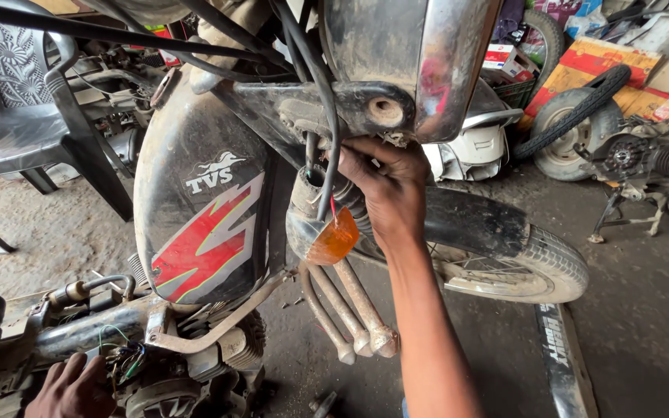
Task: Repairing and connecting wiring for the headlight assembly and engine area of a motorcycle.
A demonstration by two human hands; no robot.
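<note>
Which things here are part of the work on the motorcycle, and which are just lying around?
In hand:
right hand reaching behind the headlight shell
orange indicator and black cables beside it
left hand by loose wires

Lying about:
black plastic chair
spare wheel
cardboard boxes

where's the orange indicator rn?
Head view, centre: the orange indicator hangs by its wire beside the front fork, just left of the right hand and right of the fuel tank.
</note>
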